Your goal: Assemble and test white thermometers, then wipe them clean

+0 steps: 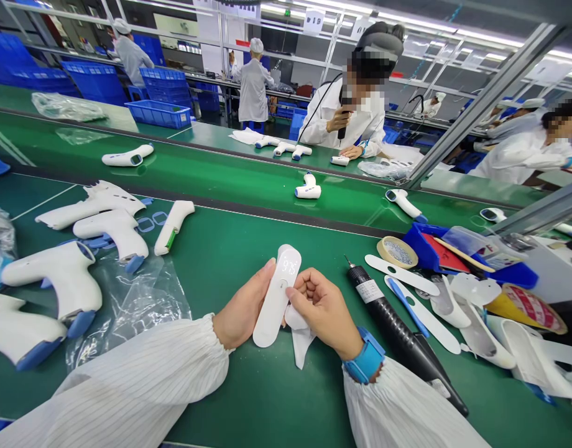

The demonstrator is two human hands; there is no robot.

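Note:
A slim white thermometer [268, 314] with a lit number display is tilted in front of me above the green bench. My left hand [246, 306] is closed round its left side. On the other side, my right hand [327, 309] has its thumb at the button area below the display, with its fingers curled in. A small white cloth [301, 350] hangs from those curled fingers. The left fingers behind the thermometer are mostly hidden.
White gun-shaped thermometers [57, 274] lie at left beside a plastic bag [141, 298]. At right are a black electric screwdriver [398, 330], a tape roll [396, 251], white casings [482, 330] and a blue bin [519, 274]. Beyond the conveyor [239, 177], a co-worker [355, 106] holds a dark tool.

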